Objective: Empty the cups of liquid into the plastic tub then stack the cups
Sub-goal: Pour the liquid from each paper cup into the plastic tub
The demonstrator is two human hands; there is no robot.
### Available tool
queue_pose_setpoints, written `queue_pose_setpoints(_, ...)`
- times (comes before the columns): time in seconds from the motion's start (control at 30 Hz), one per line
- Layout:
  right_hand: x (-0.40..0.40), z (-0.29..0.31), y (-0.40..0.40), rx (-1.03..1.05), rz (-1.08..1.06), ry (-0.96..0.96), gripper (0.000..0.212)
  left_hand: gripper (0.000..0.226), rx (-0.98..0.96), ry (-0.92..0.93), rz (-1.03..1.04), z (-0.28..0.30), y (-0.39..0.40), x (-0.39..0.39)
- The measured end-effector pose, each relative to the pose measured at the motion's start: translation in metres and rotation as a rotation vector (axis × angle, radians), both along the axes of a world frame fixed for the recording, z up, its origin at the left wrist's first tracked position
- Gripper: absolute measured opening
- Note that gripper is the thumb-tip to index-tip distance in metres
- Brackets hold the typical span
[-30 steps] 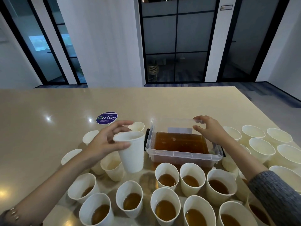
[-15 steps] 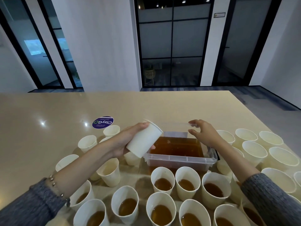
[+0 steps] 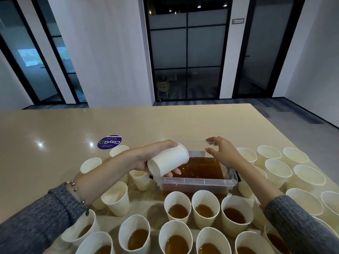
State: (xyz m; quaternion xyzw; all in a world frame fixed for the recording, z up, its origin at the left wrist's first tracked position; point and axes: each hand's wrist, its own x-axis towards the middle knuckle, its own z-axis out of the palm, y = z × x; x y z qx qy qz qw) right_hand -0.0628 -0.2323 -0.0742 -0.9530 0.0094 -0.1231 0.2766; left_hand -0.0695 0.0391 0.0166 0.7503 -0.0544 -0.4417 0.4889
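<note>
My left hand (image 3: pixel 145 156) grips a white paper cup (image 3: pixel 168 162), tipped nearly on its side with its mouth over the left end of the clear plastic tub (image 3: pixel 198 181). Brown liquid fills much of the tub. My right hand (image 3: pixel 223 153) reaches over the tub's far right corner, and its curled fingers and thumb pinch the raised edge of the tub's clear lid (image 3: pixel 192 143). Several cups of brown liquid (image 3: pixel 177 209) stand in rows in front of the tub.
Several empty cups (image 3: pixel 278 171) stand right of the tub, and several more cups (image 3: pixel 117 198) stand left of it. A round purple sticker (image 3: pixel 109 142) lies on the beige table (image 3: pixel 55 129) behind the left cups. The table's far edge is beyond the tub.
My left hand carried the cup from left of the tub to over its left end and tipped it from upright to nearly horizontal. My right hand stayed at the lid.
</note>
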Motion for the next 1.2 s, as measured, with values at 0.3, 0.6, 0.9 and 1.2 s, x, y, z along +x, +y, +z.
queue_pose_setpoints(0.3, -0.001, 0.001, 0.000, -0.002, 0.005, -0.001, 0.041, 0.062, -0.137, 0.273, 0.124, 0.005, 0.003, 0.002)
queue_pose_setpoints(0.6, -0.001, 0.001, -0.001, 0.004, 0.013, -0.005, 0.040, 0.057, 0.127, -0.840, 0.016, -0.006, 0.005, -0.015)
queue_pose_setpoints(0.9, 0.000, 0.001, -0.002, 0.012, 0.017, -0.003, 0.040, 0.084, -0.037, -0.988, 0.123, -0.019, 0.047, -0.037)
queue_pose_setpoints(1.2, 0.000, -0.001, -0.002, 0.011, 0.006, -0.015, 0.040, 0.095, -0.042, -0.938, 0.136, -0.035, 0.099, -0.066)
